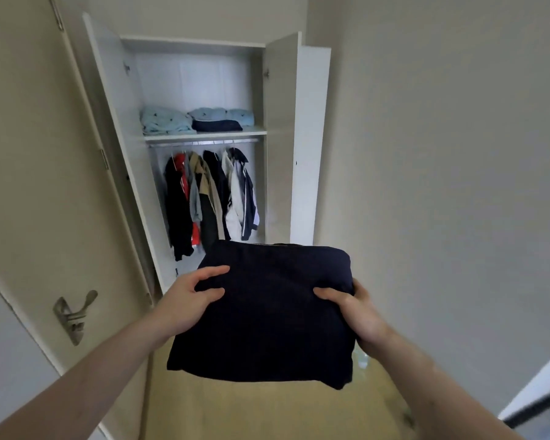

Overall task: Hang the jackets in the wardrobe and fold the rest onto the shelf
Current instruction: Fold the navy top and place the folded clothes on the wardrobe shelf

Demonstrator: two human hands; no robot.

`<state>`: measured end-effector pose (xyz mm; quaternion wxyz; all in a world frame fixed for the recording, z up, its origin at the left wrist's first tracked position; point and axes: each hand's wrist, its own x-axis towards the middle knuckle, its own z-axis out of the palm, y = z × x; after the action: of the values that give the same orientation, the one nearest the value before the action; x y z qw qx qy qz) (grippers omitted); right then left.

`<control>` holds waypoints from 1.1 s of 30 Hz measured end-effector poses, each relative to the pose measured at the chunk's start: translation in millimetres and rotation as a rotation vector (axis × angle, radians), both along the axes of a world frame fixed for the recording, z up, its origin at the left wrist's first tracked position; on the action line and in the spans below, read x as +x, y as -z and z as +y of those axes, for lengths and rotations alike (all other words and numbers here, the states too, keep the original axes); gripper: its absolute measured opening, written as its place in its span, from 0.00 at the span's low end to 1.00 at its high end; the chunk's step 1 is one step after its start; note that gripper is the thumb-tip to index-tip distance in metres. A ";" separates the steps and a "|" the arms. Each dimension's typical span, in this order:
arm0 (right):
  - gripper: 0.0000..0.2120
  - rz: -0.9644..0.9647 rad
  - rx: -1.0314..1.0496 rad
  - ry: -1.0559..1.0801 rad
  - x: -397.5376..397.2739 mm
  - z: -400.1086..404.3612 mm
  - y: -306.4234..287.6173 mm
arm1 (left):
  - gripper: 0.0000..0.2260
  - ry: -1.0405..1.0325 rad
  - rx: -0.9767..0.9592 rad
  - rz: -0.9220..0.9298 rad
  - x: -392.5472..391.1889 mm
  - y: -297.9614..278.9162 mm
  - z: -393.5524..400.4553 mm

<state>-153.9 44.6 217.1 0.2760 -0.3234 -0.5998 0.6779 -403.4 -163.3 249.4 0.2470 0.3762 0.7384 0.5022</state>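
Head view: a folded navy garment (267, 315) — soft, matte, roughly square with rounded corners — is held up in mid-air before the open white wardrobe (280, 138). Left hand (185, 296) at 9 o'clock of the bundle and right hand (359, 309) at 3 o'clock each have their grip clamped on its edge, thumbs on top. At 12 o'clock, the smooth shelf (205, 135) carries folded pale-blue clothes (165, 121) and one dark piece (217, 125); below it, jackets (210, 198) — black, red, tan, white — hang from the rail.
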 end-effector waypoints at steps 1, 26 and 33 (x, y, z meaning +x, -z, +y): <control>0.30 -0.001 0.009 -0.008 -18.8 8.8 -4.2 | 0.19 0.001 0.010 -0.007 -17.9 -3.7 7.5; 0.33 0.001 0.002 0.078 -376.9 220.3 -50.0 | 0.21 0.043 0.089 0.008 -387.9 -57.6 240.0; 0.33 0.029 -0.013 0.031 -475.3 329.5 -67.0 | 0.21 -0.017 0.103 0.043 -476.6 -78.8 338.7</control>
<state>-629.2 374.1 284.1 0.2929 -0.3245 -0.5863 0.6820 -880.0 175.4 328.2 0.2073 0.3929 0.7199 0.5332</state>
